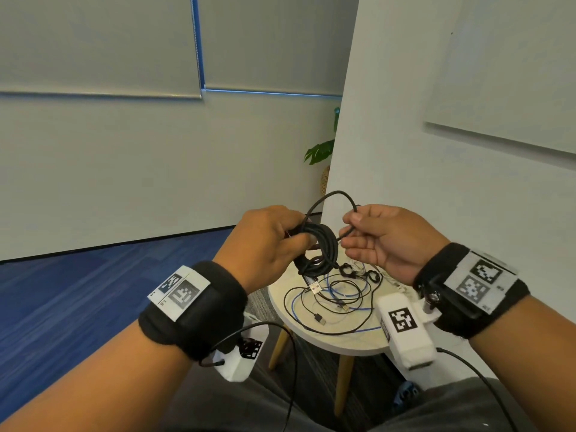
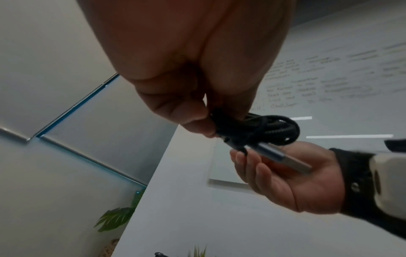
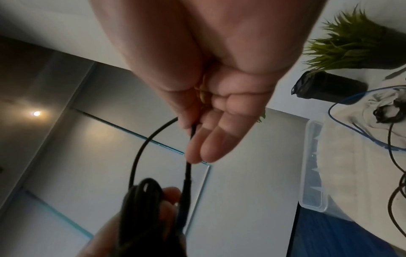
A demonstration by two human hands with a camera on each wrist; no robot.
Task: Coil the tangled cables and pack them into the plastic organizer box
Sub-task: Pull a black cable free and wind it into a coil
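My left hand point(image 1: 290, 241) grips a coil of black braided cable point(image 1: 318, 249) above the small round table point(image 1: 330, 344). In the left wrist view the coil point(image 2: 259, 130) sits in my fingers and its metal plug point(image 2: 283, 158) sticks out below. My right hand point(image 1: 350, 229) pinches the free strand of the same cable point(image 3: 191, 132) between thumb and forefinger; a loop point(image 1: 336, 194) arches between the hands. Several loose tangled cables point(image 1: 336, 302), black, blue and white, lie on the table. The clear plastic organizer box point(image 3: 313, 165) stands at the table's edge, seen only in the right wrist view.
A white wall corner point(image 1: 358, 151) rises just behind the table, with a whiteboard point(image 1: 514, 73) on it. A potted plant point(image 3: 356, 43) and a black object point(image 3: 329, 88) stand on the table's far side. Blue carpet point(image 1: 93, 291) lies to the left.
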